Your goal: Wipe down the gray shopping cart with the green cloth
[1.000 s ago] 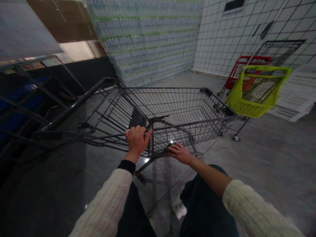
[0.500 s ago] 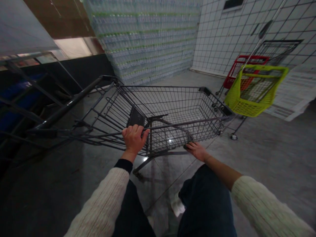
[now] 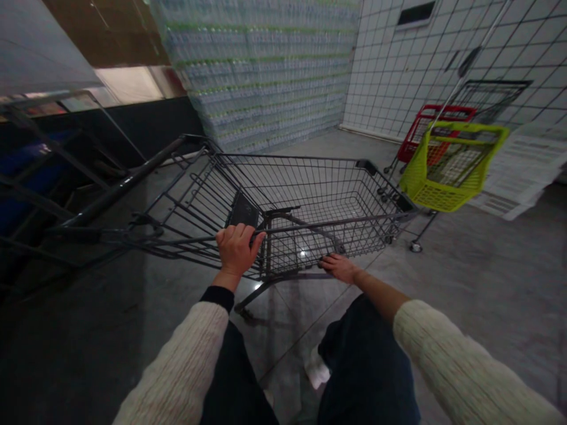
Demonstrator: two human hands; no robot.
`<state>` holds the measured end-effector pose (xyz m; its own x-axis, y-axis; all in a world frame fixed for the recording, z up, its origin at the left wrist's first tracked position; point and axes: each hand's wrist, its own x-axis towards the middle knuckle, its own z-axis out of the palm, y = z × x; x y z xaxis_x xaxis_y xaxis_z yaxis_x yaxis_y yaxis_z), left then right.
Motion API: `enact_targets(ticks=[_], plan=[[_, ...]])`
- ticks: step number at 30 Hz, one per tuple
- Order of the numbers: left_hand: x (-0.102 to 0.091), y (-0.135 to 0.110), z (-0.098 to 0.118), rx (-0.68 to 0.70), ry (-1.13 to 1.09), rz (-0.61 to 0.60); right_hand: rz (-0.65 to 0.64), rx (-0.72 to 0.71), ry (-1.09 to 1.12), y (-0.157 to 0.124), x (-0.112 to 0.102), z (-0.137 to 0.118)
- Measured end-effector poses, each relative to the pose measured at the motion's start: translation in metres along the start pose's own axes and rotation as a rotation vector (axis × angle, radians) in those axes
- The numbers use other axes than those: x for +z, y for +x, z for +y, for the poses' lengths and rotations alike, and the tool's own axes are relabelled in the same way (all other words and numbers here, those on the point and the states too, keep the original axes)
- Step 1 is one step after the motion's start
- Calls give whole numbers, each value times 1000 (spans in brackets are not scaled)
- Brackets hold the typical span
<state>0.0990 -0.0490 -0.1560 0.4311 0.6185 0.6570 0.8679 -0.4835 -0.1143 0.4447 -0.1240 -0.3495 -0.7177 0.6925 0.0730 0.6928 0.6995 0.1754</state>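
Note:
A dark grey wire shopping cart (image 3: pixel 301 221) stands sideways in front of me, its basket holding nothing I can see. My left hand (image 3: pixel 239 251) is closed around the near top rail, beside the dark child-seat panel (image 3: pixel 245 211). Lower down and to the right, my right hand (image 3: pixel 341 268) reaches to the bottom edge of the basket's near side. Its fingers are bent together there, and something small and dark shows at the fingertips, too dim to name. The cart's push handle (image 3: pixel 128 180) is at the left.
A yellow-green basket cart (image 3: pixel 447 192) and a red one (image 3: pixel 419 136) stand at the right, near white stacked crates (image 3: pixel 514 183). A tall wall of bottled-water packs (image 3: pixel 270 82) rises behind. Dark metal racking (image 3: pixel 35 177) is at the left.
My right hand has slid a little to the left along the basket's lower edge. My left hand keeps its hold on the rail, and the cart stays in place.

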Motion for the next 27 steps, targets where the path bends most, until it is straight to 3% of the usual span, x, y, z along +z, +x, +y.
enact_targets(ticks=[3,5,9,12,14,16,19,21,24,27], plan=[[2,3,-1,-16,-24,-16,-55,218,-50,-45,-9,10],[2,5,-2,-26,-41,-26,-23,238,-52,-48,-23,5],[2,8,-5,-25,-49,-25,166,9,-18,9,-58,-18],[2,8,-10,-13,-42,-22,267,55,-25,59,-71,-25],[2,8,-14,-8,-49,-30,254,89,-9,71,-68,-23],[2,9,-16,-8,-63,-40,193,113,14,63,-57,-20],[3,11,-19,-11,-82,-48,68,201,31,29,-39,-21],[3,13,-20,-14,-93,-52,47,267,24,11,-40,-26],[4,14,-22,-27,-107,-60,206,237,-4,12,-71,-33],[3,14,-23,-29,-116,-62,478,212,-37,43,-119,-30]])
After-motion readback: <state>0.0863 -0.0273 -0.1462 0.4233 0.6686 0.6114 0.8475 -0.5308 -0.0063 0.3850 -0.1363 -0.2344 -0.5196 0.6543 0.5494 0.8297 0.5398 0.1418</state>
